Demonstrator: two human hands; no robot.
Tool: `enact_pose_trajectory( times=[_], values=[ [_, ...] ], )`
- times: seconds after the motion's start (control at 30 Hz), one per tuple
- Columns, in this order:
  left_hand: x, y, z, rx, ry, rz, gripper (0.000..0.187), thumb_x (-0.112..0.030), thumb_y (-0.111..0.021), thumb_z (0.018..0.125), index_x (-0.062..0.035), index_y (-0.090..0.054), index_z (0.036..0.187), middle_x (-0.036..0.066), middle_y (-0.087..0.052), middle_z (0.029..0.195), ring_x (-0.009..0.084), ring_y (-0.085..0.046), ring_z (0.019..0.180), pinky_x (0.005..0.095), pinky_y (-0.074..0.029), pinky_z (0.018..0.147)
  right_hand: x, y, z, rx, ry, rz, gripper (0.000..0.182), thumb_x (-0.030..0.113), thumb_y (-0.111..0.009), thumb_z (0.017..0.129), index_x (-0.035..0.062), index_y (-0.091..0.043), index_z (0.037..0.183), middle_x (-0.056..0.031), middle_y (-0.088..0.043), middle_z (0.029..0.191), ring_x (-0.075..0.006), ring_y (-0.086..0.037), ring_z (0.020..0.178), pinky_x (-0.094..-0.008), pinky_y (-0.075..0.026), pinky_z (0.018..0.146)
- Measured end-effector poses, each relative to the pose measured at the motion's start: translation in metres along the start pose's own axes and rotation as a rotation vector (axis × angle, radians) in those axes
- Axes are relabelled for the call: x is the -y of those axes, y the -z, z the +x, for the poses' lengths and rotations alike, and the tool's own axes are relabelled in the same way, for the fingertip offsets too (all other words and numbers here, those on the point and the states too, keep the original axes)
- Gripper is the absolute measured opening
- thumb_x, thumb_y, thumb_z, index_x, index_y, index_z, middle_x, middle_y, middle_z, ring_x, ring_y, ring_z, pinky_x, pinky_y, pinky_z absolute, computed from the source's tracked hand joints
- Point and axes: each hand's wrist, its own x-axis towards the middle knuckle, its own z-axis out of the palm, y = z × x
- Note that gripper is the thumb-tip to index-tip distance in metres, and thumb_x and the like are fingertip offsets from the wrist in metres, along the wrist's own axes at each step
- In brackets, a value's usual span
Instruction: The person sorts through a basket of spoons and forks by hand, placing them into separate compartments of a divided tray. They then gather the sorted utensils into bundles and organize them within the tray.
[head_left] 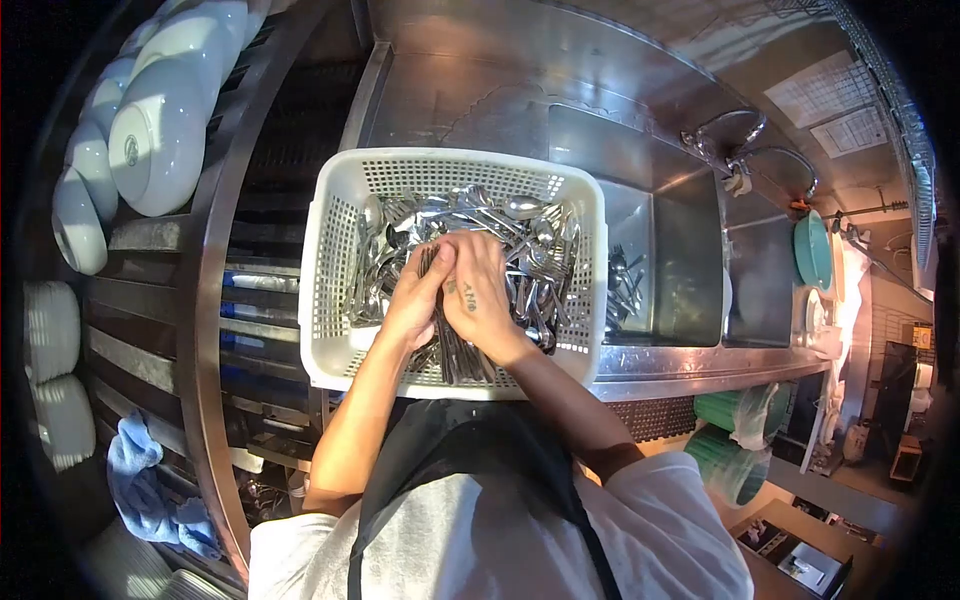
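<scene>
So the basket (330,250) sits at the counter's (700,362) near edge, cutlery (520,230) piled in it with both hands on top, sink (665,260) just to its right holding more forks (622,285), and bowls (150,130) stacked on shelves off the left end.

- Left hand (418,300) and right hand (478,295) touch each other, closed together around a bundle of cutlery (455,345) inside a white basket (330,260).
- Loose spoons (520,208) and forks fill the basket.
- The basket rests on a steel surface (690,362) beside a sink (665,250).
- White bowls (160,130) are stacked on a rack at left.
- A blue cloth (140,480) hangs lower left.
</scene>
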Motion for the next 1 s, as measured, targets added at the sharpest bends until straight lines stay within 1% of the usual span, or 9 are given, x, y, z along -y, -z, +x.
enact_pose_trajectory(
  times=[0.13,0.2,0.3,0.37,0.5,0.67,0.8,0.93,1.0],
  values=[
    [-0.012,0.007,-0.011,-0.037,0.078,0.039,0.034,-0.033,-0.060,0.086,-0.0014,-0.057,0.099,0.006,-0.060,0.087,0.0121,-0.057,0.082,0.0255,-0.047,0.073,0.000,0.009,0.004,0.152,0.089,-0.220,0.056,0.010,-0.047,0.083,0.0041,-0.028,0.136,-0.0205,-0.036,0.131,-0.0375,-0.035,0.120,-0.0403,-0.025,0.103],
    [-0.014,0.012,-0.011,-0.084,0.089,0.013,0.029,-0.031,-0.061,0.086,-0.0038,-0.057,0.093,0.003,-0.057,0.076,0.0105,-0.055,0.070,0.0260,-0.047,0.066,-0.009,0.027,0.010,0.516,-0.014,0.189,0.053,0.017,-0.047,0.088,0.0055,-0.030,0.137,-0.0167,-0.037,0.134,-0.0315,-0.041,0.118,-0.0381,-0.034,0.097],
    [-0.021,0.032,-0.015,-0.061,0.038,-0.004,0.024,-0.029,-0.062,0.085,-0.0100,-0.050,0.077,-0.003,-0.043,0.058,0.0069,-0.038,0.048,0.0244,-0.041,0.050,-0.082,0.060,0.020,0.350,-0.472,0.487,0.030,0.026,-0.052,0.088,0.0028,-0.057,0.107,-0.0142,-0.061,0.103,-0.0281,-0.056,0.098,-0.0341,-0.046,0.076],
    [-0.028,0.045,-0.019,-0.011,-0.061,-0.010,0.030,-0.037,-0.058,0.086,-0.0103,-0.046,0.082,-0.004,-0.040,0.064,0.0055,-0.037,0.053,0.0223,-0.038,0.052,-0.093,0.085,0.026,0.373,-0.347,-0.425,0.024,0.025,-0.055,0.086,0.0015,-0.057,0.092,-0.0132,-0.063,0.082,-0.0303,-0.059,0.079,-0.0375,-0.046,0.068],
    [-0.043,0.051,-0.019,0.003,-0.136,-0.031,0.037,-0.044,-0.059,0.082,-0.0087,-0.047,0.081,0.000,-0.044,0.067,0.0095,-0.042,0.059,0.0262,-0.041,0.058,-0.154,0.058,-0.022,0.259,0.102,-0.783,0.019,0.018,-0.058,0.081,-0.0004,-0.054,0.084,-0.0175,-0.059,0.074,-0.0341,-0.057,0.066,-0.0406,-0.044,0.060],
    [-0.051,0.056,-0.024,-0.044,-0.168,-0.015,0.042,-0.047,-0.059,0.079,-0.0068,-0.047,0.085,0.001,-0.047,0.068,0.0110,-0.045,0.057,0.0279,-0.044,0.058,-0.129,0.069,-0.019,0.033,0.059,-0.524,0.017,0.011,-0.060,0.078,-0.0006,-0.047,0.078,-0.0224,-0.054,0.070,-0.0398,-0.055,0.068,-0.0431,-0.043,0.058],
    [-0.055,0.052,-0.021,-0.013,-0.190,0.042,0.044,-0.046,-0.059,0.080,-0.0044,-0.049,0.089,0.012,-0.060,0.082,0.0228,-0.063,0.078,0.0330,-0.052,0.070,-0.047,0.120,0.001,-0.095,-0.180,-0.531,0.008,0.005,-0.062,0.076,0.0027,-0.055,0.079,-0.0181,-0.060,0.073,-0.0376,-0.058,0.064,-0.0392,-0.045,0.057],
    [-0.053,0.028,-0.013,0.162,-0.193,0.135,0.047,-0.044,-0.060,0.081,0.0001,-0.048,0.094,0.022,-0.061,0.098,0.0287,-0.064,0.088,0.0344,-0.053,0.076,0.003,0.157,0.017,-0.003,0.010,-0.294,0.011,-0.002,-0.061,0.071,0.0033,-0.061,0.081,-0.0164,-0.061,0.075,-0.0311,-0.061,0.069,-0.0350,-0.047,0.060],
    [-0.053,0.006,-0.009,0.330,-0.164,0.244,0.045,-0.034,-0.062,0.083,0.0055,-0.047,0.099,0.022,-0.062,0.101,0.0248,-0.063,0.091,0.0312,-0.051,0.079,0.012,0.152,0.026,0.281,0.153,0.025,0.019,-0.005,-0.064,0.067,0.0035,-0.062,0.083,-0.0146,-0.062,0.075,-0.0290,-0.061,0.071,-0.0333,-0.047,0.062]
  ],
)
